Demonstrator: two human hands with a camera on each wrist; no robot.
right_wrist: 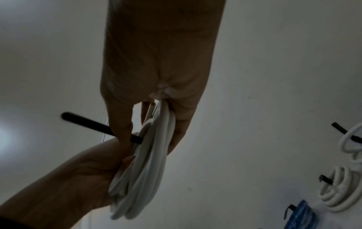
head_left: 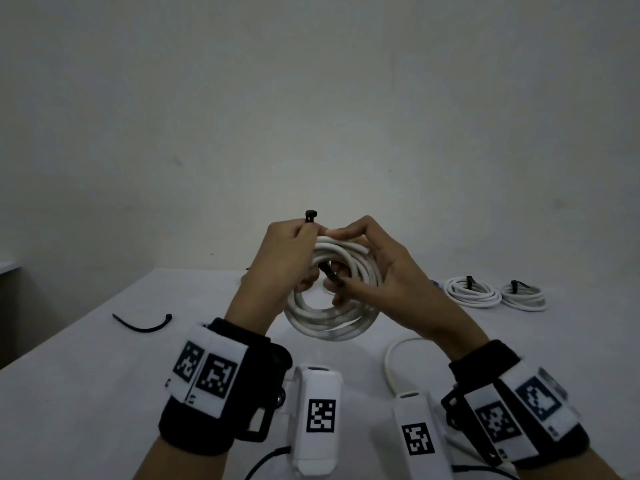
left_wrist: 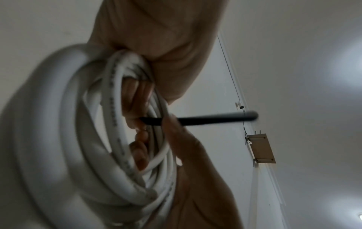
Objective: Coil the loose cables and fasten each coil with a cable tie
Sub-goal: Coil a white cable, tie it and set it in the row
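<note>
A white counter [head_left: 86, 375] carried everything. Above its middle, both hands held a white cable coil [head_left: 332, 317] upright in the air. The left hand [head_left: 277, 258] gripped the coil's top and pinched the head end of a black cable tie [head_left: 310, 216], which stuck up past its fingers. The right hand [head_left: 377, 261] curled round the coil's right side, its fingertips pinching the tie's tail [head_left: 330, 273] inside the loop. Far right lay two tied white coils [head_left: 472, 292], side by side. A spare black tie [head_left: 143, 325] lay near left.
</note>
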